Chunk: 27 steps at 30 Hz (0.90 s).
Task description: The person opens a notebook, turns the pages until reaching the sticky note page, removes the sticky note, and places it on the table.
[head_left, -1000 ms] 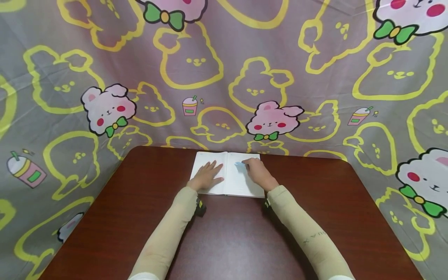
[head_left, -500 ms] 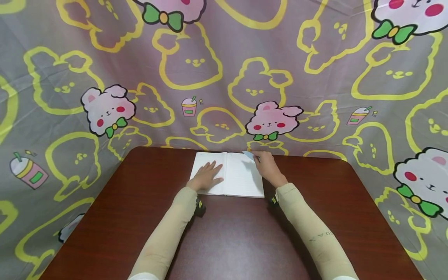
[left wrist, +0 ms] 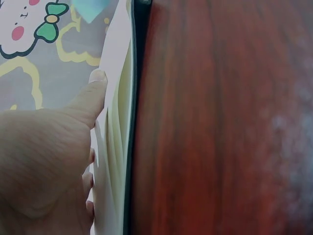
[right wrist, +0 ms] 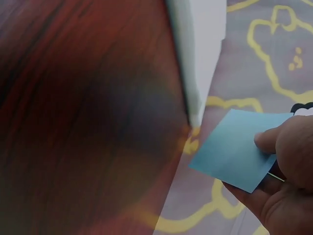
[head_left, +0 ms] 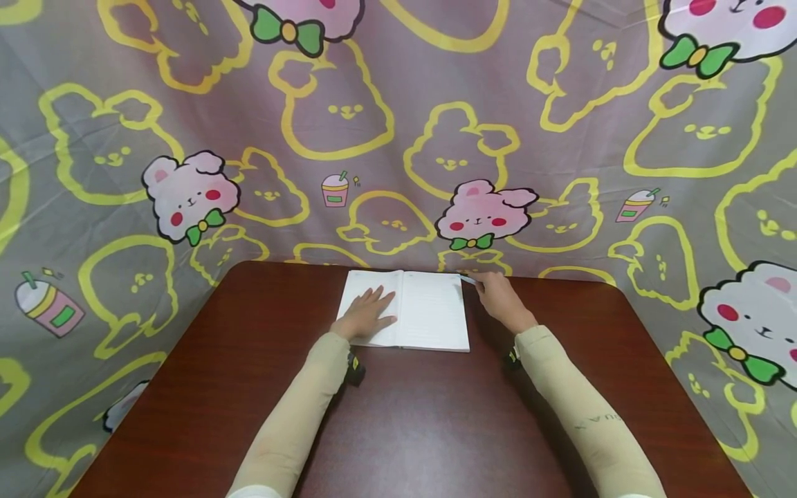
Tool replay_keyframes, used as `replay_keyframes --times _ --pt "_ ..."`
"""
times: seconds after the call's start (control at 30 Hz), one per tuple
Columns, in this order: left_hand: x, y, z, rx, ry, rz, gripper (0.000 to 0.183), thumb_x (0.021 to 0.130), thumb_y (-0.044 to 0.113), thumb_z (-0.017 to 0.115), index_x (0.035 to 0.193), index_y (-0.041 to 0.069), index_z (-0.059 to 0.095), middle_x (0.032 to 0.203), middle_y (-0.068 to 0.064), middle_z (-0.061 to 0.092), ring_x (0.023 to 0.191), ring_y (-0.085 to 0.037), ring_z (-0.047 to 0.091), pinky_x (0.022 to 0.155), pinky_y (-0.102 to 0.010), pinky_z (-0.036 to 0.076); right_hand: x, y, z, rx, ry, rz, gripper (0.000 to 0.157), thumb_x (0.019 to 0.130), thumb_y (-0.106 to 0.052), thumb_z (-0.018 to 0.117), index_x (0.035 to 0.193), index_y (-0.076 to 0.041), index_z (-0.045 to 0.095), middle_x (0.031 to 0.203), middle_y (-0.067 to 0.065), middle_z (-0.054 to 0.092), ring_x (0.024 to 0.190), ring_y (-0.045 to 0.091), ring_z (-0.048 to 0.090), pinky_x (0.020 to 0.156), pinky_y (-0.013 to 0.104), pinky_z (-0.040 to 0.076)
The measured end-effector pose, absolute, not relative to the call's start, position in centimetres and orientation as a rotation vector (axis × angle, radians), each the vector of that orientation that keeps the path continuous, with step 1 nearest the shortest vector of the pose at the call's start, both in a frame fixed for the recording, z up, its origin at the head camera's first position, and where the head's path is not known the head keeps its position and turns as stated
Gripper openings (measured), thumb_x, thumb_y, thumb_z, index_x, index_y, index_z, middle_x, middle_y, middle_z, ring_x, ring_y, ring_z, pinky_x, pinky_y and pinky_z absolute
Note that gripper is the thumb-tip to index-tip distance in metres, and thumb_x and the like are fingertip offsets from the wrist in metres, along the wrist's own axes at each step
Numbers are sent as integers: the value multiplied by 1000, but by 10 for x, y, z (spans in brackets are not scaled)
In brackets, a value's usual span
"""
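An open notebook [head_left: 431, 315] with white lined pages lies towards the far side of the table. My left hand [head_left: 366, 315] rests on its left page with fingers spread. In the left wrist view the thumb [left wrist: 90, 100] lies along the page near the lower edge, above slightly parted sheets and a dark cover. At the notebook's upper right corner, my right hand [head_left: 501, 299] pinches a light blue square sticky note [right wrist: 230, 149] between thumb and fingers. Seen from the head, the note is almost edge-on; whether it touches the page I cannot tell.
The notebook lies on a dark reddish-brown wooden table [head_left: 398, 429] with rounded far corners. A grey curtain [head_left: 386, 83] printed with cartoon animals hangs round the back and sides, close behind the notebook.
My right hand has carried the sticky note from over the right page to the right, up to the notebook's upper right corner. The left hand and the notebook have stayed in place.
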State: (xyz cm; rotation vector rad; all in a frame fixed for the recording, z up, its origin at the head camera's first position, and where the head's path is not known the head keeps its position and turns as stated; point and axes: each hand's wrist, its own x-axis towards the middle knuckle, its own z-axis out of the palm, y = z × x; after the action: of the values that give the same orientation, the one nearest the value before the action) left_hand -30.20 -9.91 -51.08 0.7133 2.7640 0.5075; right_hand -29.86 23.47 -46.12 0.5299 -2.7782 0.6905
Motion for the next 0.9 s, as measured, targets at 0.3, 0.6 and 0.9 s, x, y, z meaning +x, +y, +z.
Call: replay_keyframes --times 0.3,0.6,0.9 --pt "-300 -100 -506 709 2746 532 71 106 51 41 164 17 19 170 -16 6 157 -41 3 126 -58 2 -293 245 -472 600 -2856 574 23 99 4 58 116 6 72 98 22 75 76 21 68 68 43 59" --pt "-300 -100 -506 716 2741 535 70 107 49 41 164 16 17 170 -17 4 157 -42 1 126 -58 -1 -289 247 -481 680 -2935 452 20 99 4 56 105 0 75 84 15 72 64 15 53 57 34 47" --pt "-297 -99 -503 718 2746 517 69 108 47 40 164 15 17 170 -17 5 156 -42 2 126 -58 1 -283 249 -482 737 -2981 404 15 96 5 62 105 0 73 90 16 72 73 20 60 66 39 54"
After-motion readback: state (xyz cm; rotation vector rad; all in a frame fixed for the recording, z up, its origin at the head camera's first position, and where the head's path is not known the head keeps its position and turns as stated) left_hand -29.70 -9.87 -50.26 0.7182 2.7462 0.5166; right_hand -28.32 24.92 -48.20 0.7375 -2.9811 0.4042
